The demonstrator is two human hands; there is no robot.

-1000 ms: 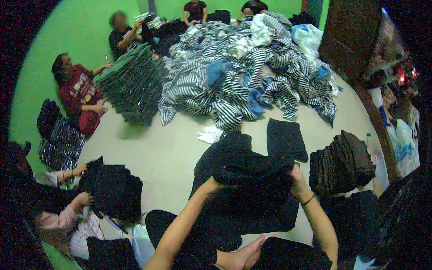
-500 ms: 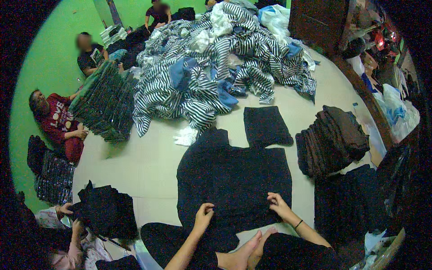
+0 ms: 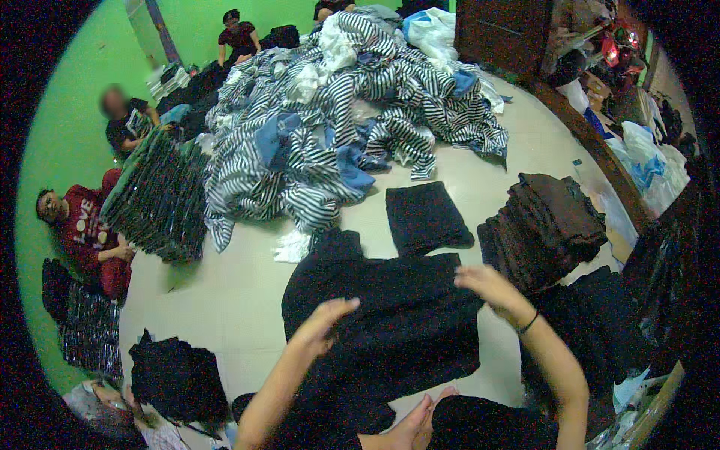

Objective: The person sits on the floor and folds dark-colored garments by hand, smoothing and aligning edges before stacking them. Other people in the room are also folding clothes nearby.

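A black garment (image 3: 401, 330) lies spread on the pale floor in front of me, with one part reaching out at its far left. Over its left side is my left hand (image 3: 326, 322), open, its fingers stretched toward the right. My right hand (image 3: 495, 289) is at the garment's far right corner, fingers extended and apart, slightly blurred. Neither hand visibly grips the cloth. Just beyond the garment rests a neatly folded black piece (image 3: 427, 217). My bare foot (image 3: 412, 427) touches the floor by the near edge.
A big heap of striped and blue cloth (image 3: 337, 135) fills the far middle. On the right are a stack of folded brown garments (image 3: 544, 225) and black cloth (image 3: 574, 322). A black pile (image 3: 180, 375) and plastic-wrapped stacks (image 3: 161, 195) stand left; several people sit by the green wall.
Both hands have moved away from the garment's near part toward its far side, the right one to the far right corner. The view has shifted slightly right.
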